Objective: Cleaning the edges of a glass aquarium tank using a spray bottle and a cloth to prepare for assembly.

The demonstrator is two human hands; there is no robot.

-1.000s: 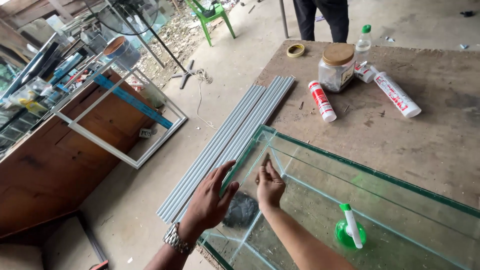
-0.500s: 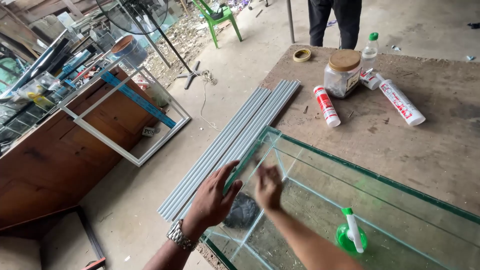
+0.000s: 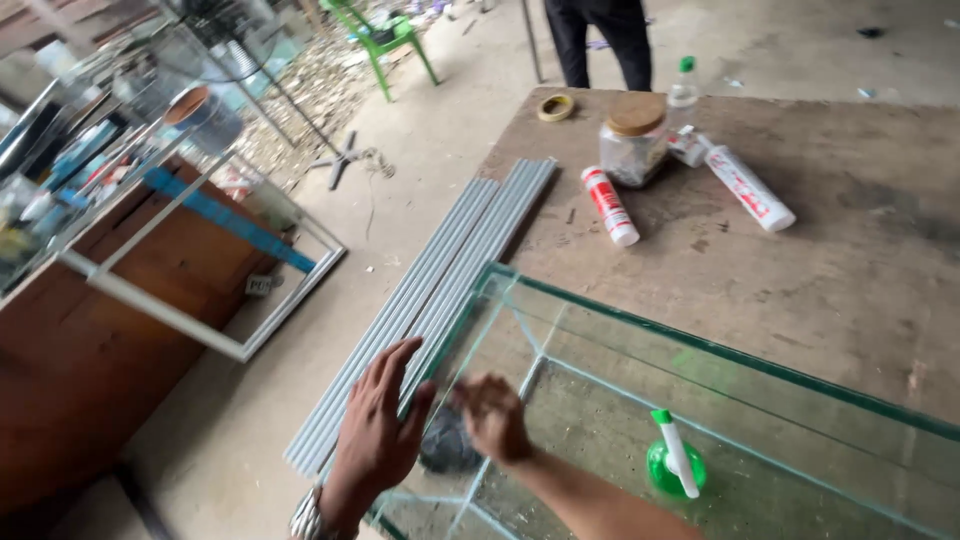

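The left hand (image 3: pixel 375 435) lies flat w/ fingers spread wide on the outside of the glass tank (image 3: pixel 700 400), at its near end wall; it holds nothing, just presses on the glass. The right hand (image 3: pixel 492 418) is inside the tank, right across the glass from the left; it looks blurry, fingers bent a bit, and I cannot tell if it holds anything; a dark lump (image 3: pixel 448 450) sits just below it, maybe a cloth, too blurry to say.

The tank sits on the brown counter (image 3: pixel 850 250); its long side runs away to the right of both hands, so the hands are at one short end. Both hands are on that same wall, one each side; the left is nearer the corner edge.

Just past the left hand, touching the tank's side, lies a bunch of long grey strips (image 3: pixel 440 290); they point away from the hand, along the counter edge. A green spray bottle (image 3: pixel 675 465) stands in the tank, to the right of the right hand. Far ahead: two white tubes (image 3: pixel 610 205) (image 3: pixel 750 188), a jar w/ a cork lid (image 3: pixel 633 140), a tape roll (image 3: pixel 555 107); a person's dark legs (image 3: pixel 590 40) stand beyond.
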